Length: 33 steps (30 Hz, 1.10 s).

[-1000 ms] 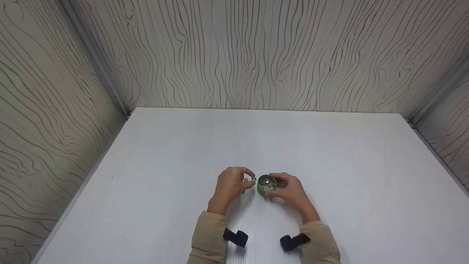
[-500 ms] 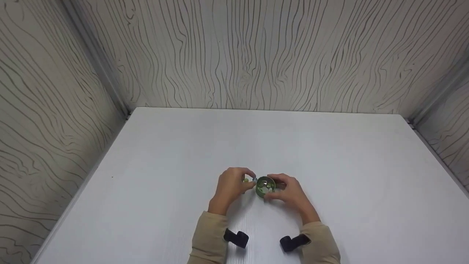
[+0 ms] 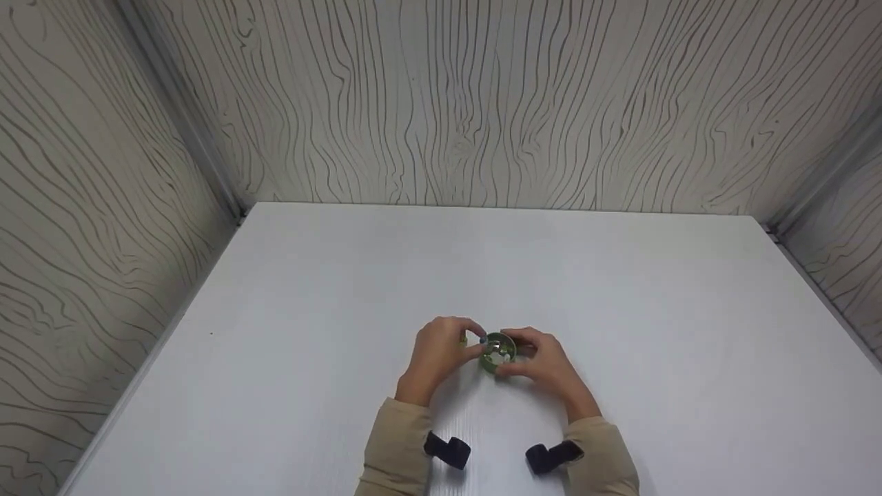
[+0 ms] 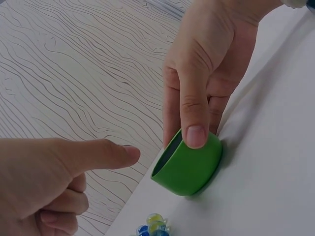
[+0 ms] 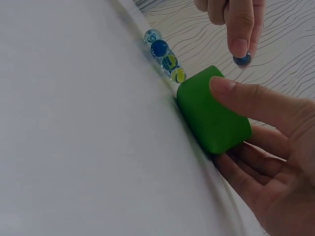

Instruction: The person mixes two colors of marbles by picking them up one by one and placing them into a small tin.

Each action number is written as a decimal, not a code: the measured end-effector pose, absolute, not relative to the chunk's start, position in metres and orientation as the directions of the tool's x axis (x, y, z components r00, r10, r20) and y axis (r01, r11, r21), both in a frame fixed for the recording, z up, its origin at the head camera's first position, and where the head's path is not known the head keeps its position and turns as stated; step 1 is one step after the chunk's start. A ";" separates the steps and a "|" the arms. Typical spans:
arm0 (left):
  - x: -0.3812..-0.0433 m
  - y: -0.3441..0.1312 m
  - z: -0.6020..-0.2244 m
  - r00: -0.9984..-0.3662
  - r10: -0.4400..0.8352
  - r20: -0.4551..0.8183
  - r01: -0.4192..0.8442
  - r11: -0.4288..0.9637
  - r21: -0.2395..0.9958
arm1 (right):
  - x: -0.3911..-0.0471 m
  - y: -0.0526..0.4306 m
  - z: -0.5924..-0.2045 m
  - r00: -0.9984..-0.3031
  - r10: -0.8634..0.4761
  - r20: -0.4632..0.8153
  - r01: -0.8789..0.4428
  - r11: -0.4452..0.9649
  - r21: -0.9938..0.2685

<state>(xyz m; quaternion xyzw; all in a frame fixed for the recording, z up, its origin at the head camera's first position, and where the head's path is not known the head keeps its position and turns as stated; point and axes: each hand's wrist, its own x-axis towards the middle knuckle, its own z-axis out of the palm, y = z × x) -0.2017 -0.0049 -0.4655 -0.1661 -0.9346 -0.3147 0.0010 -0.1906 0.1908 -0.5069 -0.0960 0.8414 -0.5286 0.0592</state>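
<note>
My right hand [image 3: 548, 359] grips a small green cup [image 5: 211, 115], thumb on one side and fingers round the other. The cup stands on the white table with its mouth up, and something pale and shiny shows inside it in the head view. Between thumb and forefinger my left hand [image 3: 441, 350] pinches a dark blue marble [image 5: 242, 60], held at the cup's rim. Several clear glass marbles [image 5: 160, 48], blue and yellow-green, lie in a cluster on the table beside the cup. From the head camera the left hand hides most of them.
The white table [image 3: 331, 275] spreads out on all sides of the hands. Wood-grain-patterned panels [image 3: 441, 103] close it in at the back and both sides. A black wrist camera [image 3: 451, 452] sticks out from each tan sleeve [image 3: 394, 444].
My left hand has moved a little to the right, bringing the marble to the cup's rim. The right hand has shifted the cup slightly left.
</note>
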 end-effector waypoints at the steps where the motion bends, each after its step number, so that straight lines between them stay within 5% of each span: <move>1: -0.202 -0.005 -0.466 -0.946 0.309 0.103 0.308 0.749 0.587 | -0.191 0.191 -0.507 -0.974 -0.225 0.002 -0.100 0.424 -0.900; 33: -0.203 0.004 -0.474 -0.939 0.338 0.063 0.316 0.777 0.545 | -0.192 0.192 -0.509 -0.969 -0.246 0.001 -0.096 0.378 -0.921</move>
